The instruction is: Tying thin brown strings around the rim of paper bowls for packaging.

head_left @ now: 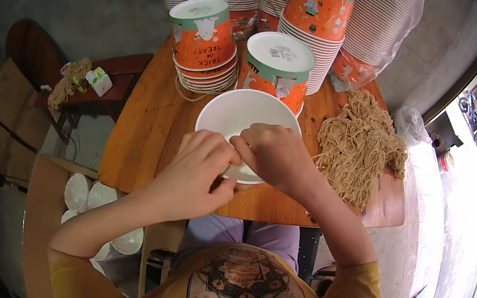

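Observation:
A white-lined paper bucket [247, 105] stands in front of me at the near side of the wooden table, its open mouth facing up toward me. Over its near rim, my left hand [200, 170] and my right hand [276, 154] meet with curled fingers. Their fingertips pinch close together just inside the mouth. Whatever they grip is hidden by the fingers. Just behind the bucket is an upside-down orange paper bucket [278, 75] with a green band and white base. To the right of my right hand lies a loose heap of tan twine [361, 152].
Upside-down orange buckets are stacked at the back left [204, 40] and back right [320, 13] of the table [143, 132]. Tall bucket stacks in clear plastic [383, 4] stand behind. Down left, a cardboard box [48, 239] holds several white buckets. A dark red bench [128, 70] carries more twine.

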`<state>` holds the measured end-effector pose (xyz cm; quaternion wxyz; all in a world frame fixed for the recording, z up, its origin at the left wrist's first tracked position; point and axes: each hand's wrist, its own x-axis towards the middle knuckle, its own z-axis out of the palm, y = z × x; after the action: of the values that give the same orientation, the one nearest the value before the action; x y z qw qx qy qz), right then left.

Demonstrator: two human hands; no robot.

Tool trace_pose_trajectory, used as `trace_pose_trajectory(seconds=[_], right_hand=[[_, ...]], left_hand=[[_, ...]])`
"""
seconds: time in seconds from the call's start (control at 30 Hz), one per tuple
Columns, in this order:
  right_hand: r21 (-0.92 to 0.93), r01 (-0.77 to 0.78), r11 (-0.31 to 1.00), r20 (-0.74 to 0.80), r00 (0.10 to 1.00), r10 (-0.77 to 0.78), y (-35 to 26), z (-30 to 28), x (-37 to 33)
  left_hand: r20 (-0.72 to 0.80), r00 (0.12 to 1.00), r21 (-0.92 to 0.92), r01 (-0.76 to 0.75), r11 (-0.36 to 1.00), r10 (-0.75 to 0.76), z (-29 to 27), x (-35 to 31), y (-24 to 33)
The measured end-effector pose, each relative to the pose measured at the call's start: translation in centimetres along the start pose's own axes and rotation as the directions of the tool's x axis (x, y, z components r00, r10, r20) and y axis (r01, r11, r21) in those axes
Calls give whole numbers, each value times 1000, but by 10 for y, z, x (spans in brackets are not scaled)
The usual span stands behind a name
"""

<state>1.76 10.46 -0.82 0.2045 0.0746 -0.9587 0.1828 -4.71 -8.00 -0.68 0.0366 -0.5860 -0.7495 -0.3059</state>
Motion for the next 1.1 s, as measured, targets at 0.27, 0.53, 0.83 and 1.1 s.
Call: trace_pose_trajectory(seconds=[0.27, 0.53, 0.83, 1.1], right_hand=[[-33, 13, 999, 31, 999, -12, 1, 1, -3], [13, -49, 999, 4, 999, 49, 1, 2, -5], [47, -28, 998, 43, 999, 26, -4, -17, -11], [-22, -77, 997, 21, 997, 78, -2, -12, -14]], left_hand=[[138, 951, -42, -272, 961, 276, 0, -2, -9], [263, 887, -80, -371, 925, 378, -26, 1, -18], [225, 943, -52, -240, 969, 246, -30, -8, -21], [314, 913, -49, -258, 965, 260, -36, -2, -22]])
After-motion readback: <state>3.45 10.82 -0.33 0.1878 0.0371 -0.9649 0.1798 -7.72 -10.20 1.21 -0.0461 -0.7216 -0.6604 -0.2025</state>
